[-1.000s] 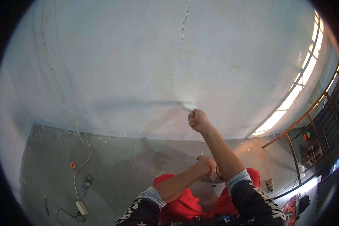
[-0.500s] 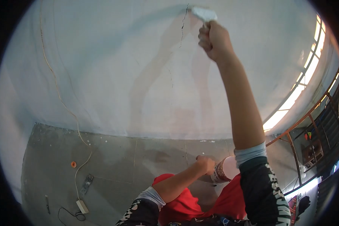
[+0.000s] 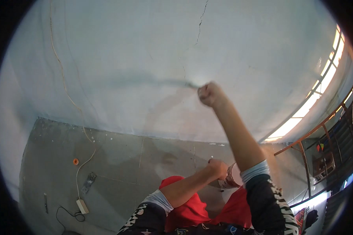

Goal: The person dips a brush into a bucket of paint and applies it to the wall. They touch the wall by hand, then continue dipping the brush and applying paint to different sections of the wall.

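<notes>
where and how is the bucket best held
Probably by its left side near the rim, coming from the left: the bucket's curved wall shows there, beside the left hand, while the right sleeve hides part of its right side in this view.

A pale blue-white wall (image 3: 125, 51) fills most of the view, split by a thin, jagged dark crack (image 3: 200, 27) near its upper middle. At the left edge it meets a second pale wall (image 3: 11, 137). A light cord (image 3: 65, 82) hangs down the left part of the wall and curves over the floor (image 3: 117, 156) to a white power strip (image 3: 82, 206). The floor is grey, with thin straight seams and scattered pale specks; an orange ring (image 3: 76, 161) lies near the cord. On the right, bright light fills a barred window (image 3: 306, 107). Beyond stand a rusty metal frame (image 3: 304, 160), a brown cabinet (image 3: 323, 166) and dark corrugated sheeting (image 3: 343, 137). A warm glow tints the floor near the frame.
</notes>
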A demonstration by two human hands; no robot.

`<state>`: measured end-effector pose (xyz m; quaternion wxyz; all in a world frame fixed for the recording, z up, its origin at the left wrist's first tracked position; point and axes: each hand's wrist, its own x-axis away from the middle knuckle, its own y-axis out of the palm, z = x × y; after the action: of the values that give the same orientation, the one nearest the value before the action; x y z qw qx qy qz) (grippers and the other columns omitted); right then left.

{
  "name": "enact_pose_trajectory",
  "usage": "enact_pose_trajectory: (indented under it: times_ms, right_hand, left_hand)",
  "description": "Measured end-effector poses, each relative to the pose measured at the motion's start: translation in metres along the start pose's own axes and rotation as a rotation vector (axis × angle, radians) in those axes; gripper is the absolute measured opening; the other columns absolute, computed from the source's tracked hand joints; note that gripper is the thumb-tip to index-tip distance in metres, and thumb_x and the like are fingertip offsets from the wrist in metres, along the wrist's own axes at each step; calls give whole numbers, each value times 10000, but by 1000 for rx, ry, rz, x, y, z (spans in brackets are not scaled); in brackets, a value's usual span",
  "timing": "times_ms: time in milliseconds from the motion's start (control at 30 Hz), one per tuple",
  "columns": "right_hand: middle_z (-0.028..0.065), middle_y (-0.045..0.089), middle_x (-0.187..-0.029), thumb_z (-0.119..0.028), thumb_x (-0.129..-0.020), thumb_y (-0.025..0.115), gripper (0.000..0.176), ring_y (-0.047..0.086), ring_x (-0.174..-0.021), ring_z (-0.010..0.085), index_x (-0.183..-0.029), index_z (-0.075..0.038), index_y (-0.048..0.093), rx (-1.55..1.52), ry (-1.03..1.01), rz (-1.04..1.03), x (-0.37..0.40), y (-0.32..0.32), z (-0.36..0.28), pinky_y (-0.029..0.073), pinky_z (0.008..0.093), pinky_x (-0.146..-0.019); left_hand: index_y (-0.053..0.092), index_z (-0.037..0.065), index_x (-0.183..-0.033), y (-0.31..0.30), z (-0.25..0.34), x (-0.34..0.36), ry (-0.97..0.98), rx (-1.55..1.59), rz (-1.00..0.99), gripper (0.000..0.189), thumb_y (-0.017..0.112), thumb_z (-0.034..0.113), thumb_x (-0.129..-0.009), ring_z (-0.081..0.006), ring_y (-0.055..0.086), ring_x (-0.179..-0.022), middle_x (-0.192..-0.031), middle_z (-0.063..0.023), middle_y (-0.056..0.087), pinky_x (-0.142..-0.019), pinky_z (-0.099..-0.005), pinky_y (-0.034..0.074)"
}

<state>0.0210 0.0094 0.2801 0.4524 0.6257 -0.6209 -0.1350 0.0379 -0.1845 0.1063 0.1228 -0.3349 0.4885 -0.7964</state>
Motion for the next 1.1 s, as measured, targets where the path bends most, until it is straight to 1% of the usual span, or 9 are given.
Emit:
enact_pose_trajectory:
  times_ms: [100,233,400,533,733,867,933,967,1100]
  right_hand:
    - [9,287,-562,96,-633,351,210,232,-392,124,-618,-100,276,244,-336,-148,63,86,-52,191,266,-347]
    - [-22,269,-584,77,-829,315,196,199,-426,86,-691,-61,318,467,-607,-296,107,167,-88,170,237,-357]
    - [-16,314,-599,-29,-886,345,159,258,-449,93,-745,-89,388,423,-818,-264,97,148,-59,230,258,-381]
    - [-8,396,-603,-211,-955,412,134,326,-437,99,-838,-146,420,437,-663,-85,31,51,0,237,265,-352]
    - [-33,334,-588,-161,-921,398,114,262,-426,84,-808,-145,405,250,-366,113,2,-16,73,176,260,-354]
    - [-29,324,-570,-110,-905,352,160,241,-411,85,-750,-124,392,104,-51,96,-19,-69,85,187,262,-338]
    - [-26,318,-559,-86,-888,344,162,237,-406,88,-734,-122,383,113,-44,79,-13,-58,70,194,261,-333]
    - [-23,311,-549,-61,-870,336,168,233,-401,91,-719,-121,374,122,-41,57,-10,-42,56,201,260,-328]
    - [-5,308,-554,30,-808,336,196,274,-419,103,-680,-117,359,160,-573,-86,56,89,-18,206,275,-360]
  left_hand:
    - [644,86,-1202,-11,0,8,-2,10,-53,414,543,394,-944,-294,628,-1136,-1192,-143,667,-915,-505,473]
    - [662,81,-1169,-7,-8,7,-8,37,-16,410,555,400,-936,-293,633,-1128,-1167,-143,678,-918,-486,478]
    - [659,113,-1231,-4,-15,3,-26,76,-32,430,611,387,-903,-274,600,-1183,-1266,-96,642,-941,-576,459]
    - [638,121,-1262,-2,-17,0,-48,32,-80,449,620,394,-906,-271,583,-1208,-1309,-88,616,-959,-566,452]
    - [533,227,-1378,18,-25,-3,81,-104,17,587,696,388,-837,-265,554,-1244,-1391,-31,557,-931,-564,473]
    - [527,251,-1381,81,-44,-66,173,48,345,599,704,366,-820,-271,562,-1232,-1382,-22,565,-911,-565,485]
    - [543,237,-1367,76,-42,-69,222,149,399,571,693,360,-830,-276,572,-1221,-1380,-30,567,-913,-563,486]
    - [573,208,-1336,32,-26,-25,124,97,231,521,672,352,-845,-279,580,-1209,-1361,-43,581,-913,-565,486]
    - [649,125,-1237,8,-19,-3,4,33,-82,419,612,363,-894,-284,607,-1172,-1277,-75,639,-912,-574,479]
